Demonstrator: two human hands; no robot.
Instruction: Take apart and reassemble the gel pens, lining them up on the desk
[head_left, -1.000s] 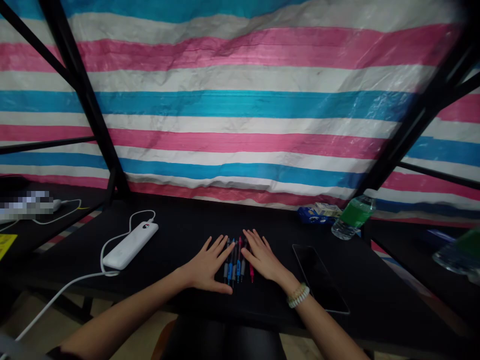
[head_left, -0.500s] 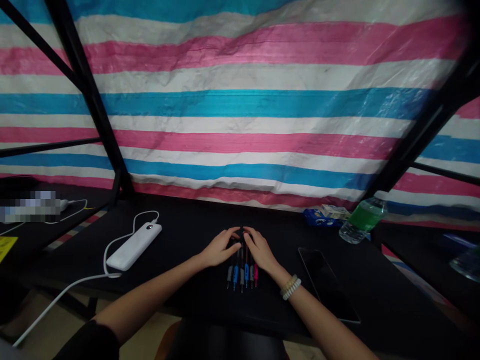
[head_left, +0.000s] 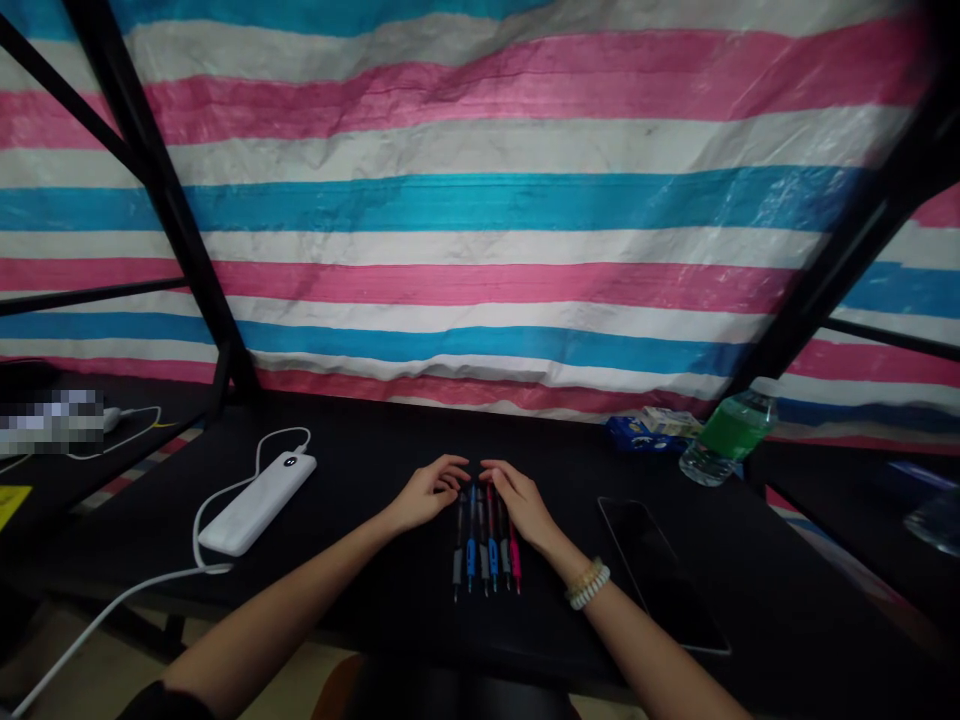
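Observation:
Several pens (head_left: 484, 550) lie side by side on the black table, their tips toward me. Their grips are grey, blue and pink, with the pink pen (head_left: 514, 555) at the right end. My left hand (head_left: 426, 494) rests left of the row's far end, fingers loosely bent and apart, holding nothing. Over on the right, my right hand (head_left: 523, 505) lies along the far end of the row, fingers stretched and thumb near the pen tops. It grips nothing; whether it touches the pens I cannot tell. A beaded bracelet (head_left: 588, 584) circles my right wrist.
Left of my hands lies a white power bank (head_left: 259, 505) with a white cable. A dark phone (head_left: 660, 575) lies to the right. Behind it are a green-labelled bottle (head_left: 731, 435) and a blue packet (head_left: 637, 435). Black metal posts and a striped sheet (head_left: 480, 280) stand at the back.
My left hand has moved left, its thumb off the pens. The pens sit slightly nearer me, and more of their length shows. My right hand stays by the row's far right end.

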